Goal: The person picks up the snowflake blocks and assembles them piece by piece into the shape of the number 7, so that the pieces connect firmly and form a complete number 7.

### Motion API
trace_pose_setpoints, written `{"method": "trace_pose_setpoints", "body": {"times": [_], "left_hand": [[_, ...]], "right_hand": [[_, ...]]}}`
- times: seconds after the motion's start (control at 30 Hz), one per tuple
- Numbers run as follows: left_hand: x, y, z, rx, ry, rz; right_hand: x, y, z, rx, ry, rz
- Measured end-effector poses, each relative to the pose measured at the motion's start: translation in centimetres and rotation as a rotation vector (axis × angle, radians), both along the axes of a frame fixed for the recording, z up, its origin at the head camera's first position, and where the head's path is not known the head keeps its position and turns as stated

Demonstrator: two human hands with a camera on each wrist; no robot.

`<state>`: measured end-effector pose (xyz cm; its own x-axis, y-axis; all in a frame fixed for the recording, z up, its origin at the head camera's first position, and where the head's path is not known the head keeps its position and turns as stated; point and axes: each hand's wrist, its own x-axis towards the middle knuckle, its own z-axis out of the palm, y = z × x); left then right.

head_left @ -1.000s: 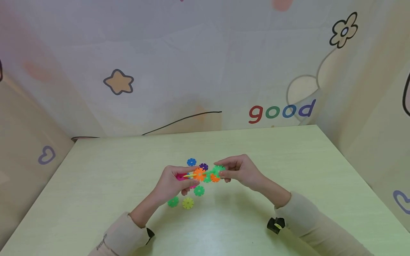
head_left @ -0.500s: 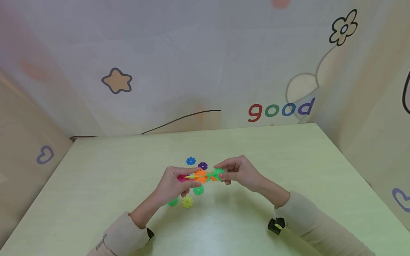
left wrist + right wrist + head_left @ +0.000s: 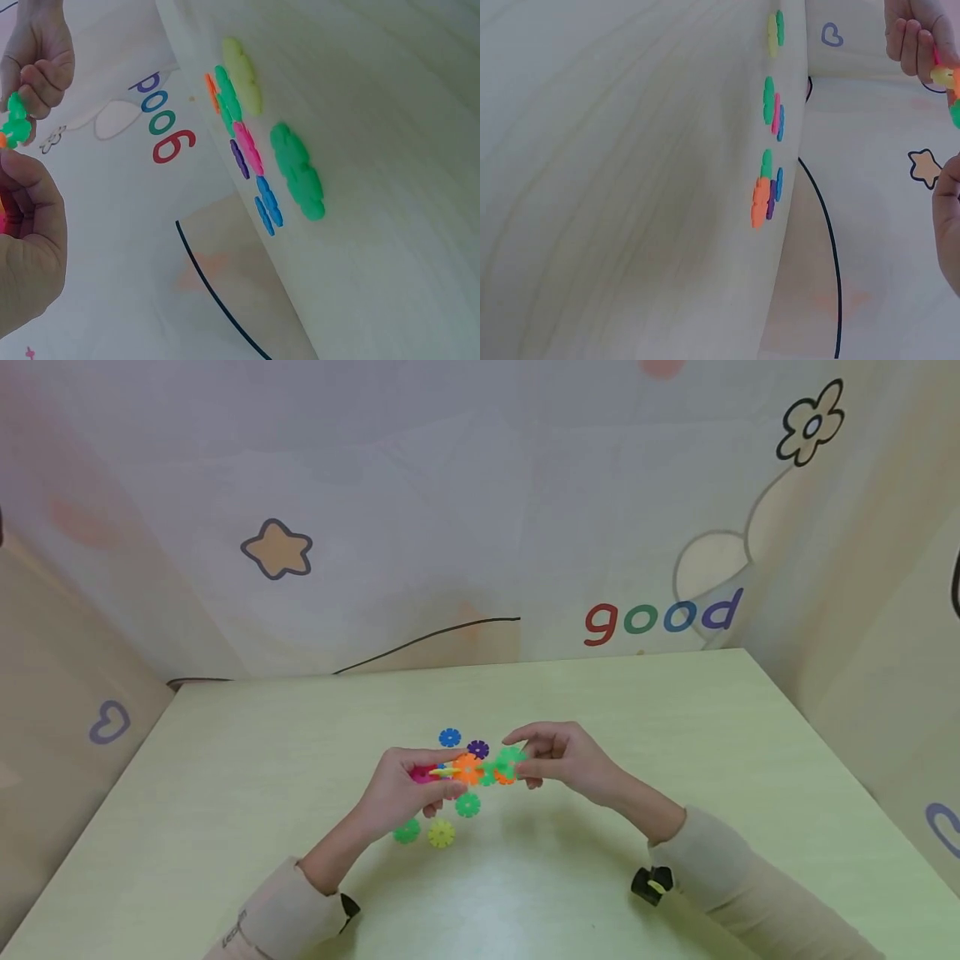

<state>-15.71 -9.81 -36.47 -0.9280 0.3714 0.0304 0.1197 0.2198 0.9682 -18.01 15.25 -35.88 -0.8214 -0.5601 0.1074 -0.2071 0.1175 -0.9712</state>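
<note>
Above the table, both hands hold a short chain of slotted plastic snowflake discs. My left hand (image 3: 397, 789) grips its left end, where a pink disc (image 3: 424, 775), a yellow disc seen edge-on (image 3: 446, 772) and an orange disc (image 3: 468, 769) show between thumb and fingers. At the right end my right hand (image 3: 573, 764) pinches a green disc (image 3: 511, 761), its thumb at the disc's edge and its index finger arched above. In the left wrist view, green pieces (image 3: 16, 129) sit between the two hands. The fingers hide part of the chain.
Loose discs lie below and around the hands: blue (image 3: 450, 737), purple (image 3: 477, 749), orange (image 3: 506, 777), green (image 3: 468, 805), yellow (image 3: 441, 834) and another green disc (image 3: 298, 172). Pink and blue ones show in the wrist views. A printed cloth backdrop (image 3: 405, 527) rises behind the table (image 3: 675, 735).
The chain dipped slightly half a second ago and is now raised again. The right index finger has lifted a little from the green disc, which shows more fully. Loose discs stay put.
</note>
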Motion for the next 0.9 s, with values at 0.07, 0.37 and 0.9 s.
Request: {"method": "trace_pose_setpoints", "body": {"times": [0.07,0.37,0.9], "left_hand": [[0.1,-0.1,0.1,0.003,-0.001,0.005],[0.2,-0.6,0.4,-0.001,-0.036,0.013],[0.3,-1.9,0.6,-0.052,0.005,0.011]], "right_hand": [[-0.1,0.2,0.0,-0.013,-0.014,-0.004],[-0.7,1.0,-0.1,-0.025,-0.039,-0.001],[-3.3,1.2,-1.3,0.138,-0.004,-0.041]]}}
